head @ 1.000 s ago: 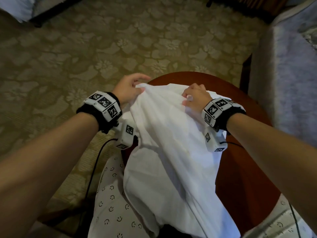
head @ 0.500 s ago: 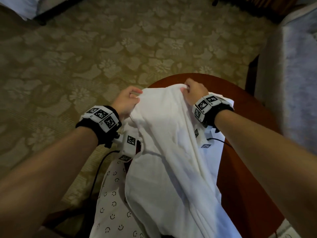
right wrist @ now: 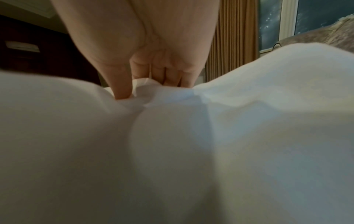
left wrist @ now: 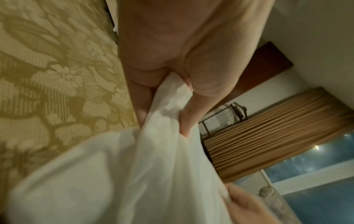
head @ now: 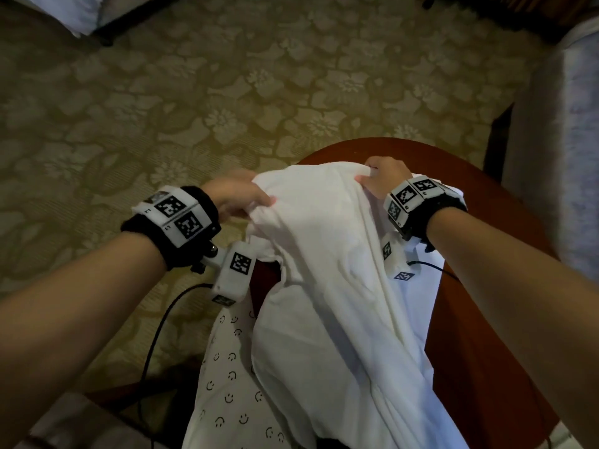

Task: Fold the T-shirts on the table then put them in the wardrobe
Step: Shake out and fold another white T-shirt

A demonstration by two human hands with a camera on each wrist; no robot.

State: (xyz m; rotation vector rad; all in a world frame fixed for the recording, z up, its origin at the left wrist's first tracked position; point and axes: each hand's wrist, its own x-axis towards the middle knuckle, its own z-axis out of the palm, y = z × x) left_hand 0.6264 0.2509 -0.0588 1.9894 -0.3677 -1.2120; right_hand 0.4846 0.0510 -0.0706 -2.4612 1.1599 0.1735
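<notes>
White T-shirt (head: 327,286), plain, unfolded and rumpled, lies lengthwise over the round reddish-brown table (head: 486,367). Its far edge is lifted off the tabletop and held taut between both hands; the near end trails down past the table's near edge and out of view.

Left hand (head: 238,197) grips the far left corner. In the left wrist view, a gather of the cloth (left wrist: 162,121) runs up between the thumb and the curled fingers (left wrist: 188,112), pinched tight.

Right hand (head: 384,176) grips the far right corner. In the right wrist view the fingers (right wrist: 122,84) curl down into a bunched fold of the fabric (right wrist: 172,136), which fills most of that picture.

A second layer of white cloth (head: 418,303) lies flat on the table under the lifted shirt, showing at its right side; cannot tell whether it is part of the same garment or another one.

Smiley-print fabric (head: 233,384), white with small black faces, hangs at the table's near left, partly under the plain shirt.

Each wrist carries a black band with white marker blocks (head: 176,215), and a black cable (head: 168,315) drops from the left unit.

Around the table: patterned olive-gold floral carpet (head: 227,92), and grey upholstery (head: 557,157) at the right edge. The wrist views show tan pleated curtains (left wrist: 268,133) beside a dark window (right wrist: 316,19). No open container or wardrobe interior can be made out.
</notes>
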